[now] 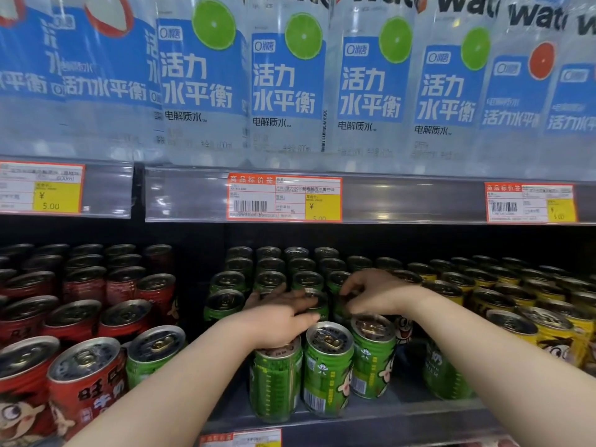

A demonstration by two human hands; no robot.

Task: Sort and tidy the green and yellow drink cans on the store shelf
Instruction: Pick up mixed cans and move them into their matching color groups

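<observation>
**Both hands on the green rows, every can upright**

The green ribbed metal drink cans stand on the dark store shelf with their long axes vertical and their pull-tab lids up. They fill the middle block, front to back. The yellow metal cans stand the same way in rows just to the right, and red metal cans stand to the left.

The left hand lies palm down, its fingers stretched flat across a second-row green lid. The right hand arches over a neighbouring green can, fingers curled down round its top. That can is mostly hidden, so I cannot tell whether the hand grips it.

The right forearm covers part of another green can beside the yellow ones. The back rows fade into shadow.

Above hang clear water bottles with blue labels.
</observation>
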